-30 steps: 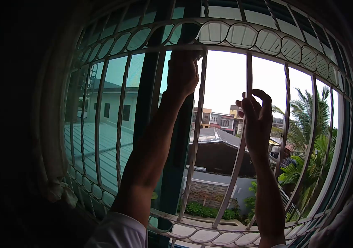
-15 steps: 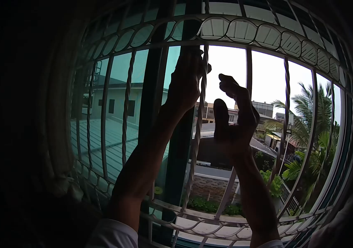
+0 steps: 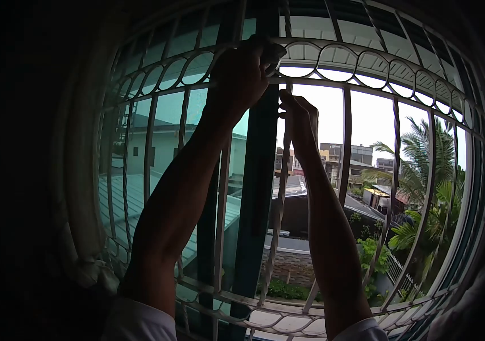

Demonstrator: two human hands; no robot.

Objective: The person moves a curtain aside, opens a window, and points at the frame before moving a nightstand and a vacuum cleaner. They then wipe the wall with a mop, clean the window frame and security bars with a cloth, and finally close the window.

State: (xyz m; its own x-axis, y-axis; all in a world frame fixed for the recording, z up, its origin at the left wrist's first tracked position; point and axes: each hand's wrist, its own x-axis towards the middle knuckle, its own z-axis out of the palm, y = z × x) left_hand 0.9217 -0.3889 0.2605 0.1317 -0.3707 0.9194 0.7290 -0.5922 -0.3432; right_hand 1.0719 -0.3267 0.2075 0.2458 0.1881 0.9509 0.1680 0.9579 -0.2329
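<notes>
My left hand [image 3: 239, 77] is raised to the scrolled band [image 3: 336, 54] of a metal window grille. Its fingers are closed round a dark, bunched cloth [image 3: 274, 54], pressed at the band beside the dark window frame. Poor light hides the cloth's detail. Just below and to the right, my right hand [image 3: 300, 116] has its fingers curled round the upper part of a twisted grille bar [image 3: 279, 199]. Both forearms reach up in front of the grille, the left one across several bars.
Greenish window glass [image 3: 140, 131] covers the left side behind the grille. A dark upright window frame [image 3: 254, 187] stands mid-view. Outside are roofs, a brick wall [image 3: 291, 267] and a palm [image 3: 424, 148]. A bunched curtain [image 3: 80, 199] hangs at the left.
My left hand has moved up and left from the twisted bar to the scrolled band. My right hand, open before, has moved left and closed at the twisted bar. The view has tilted up slightly.
</notes>
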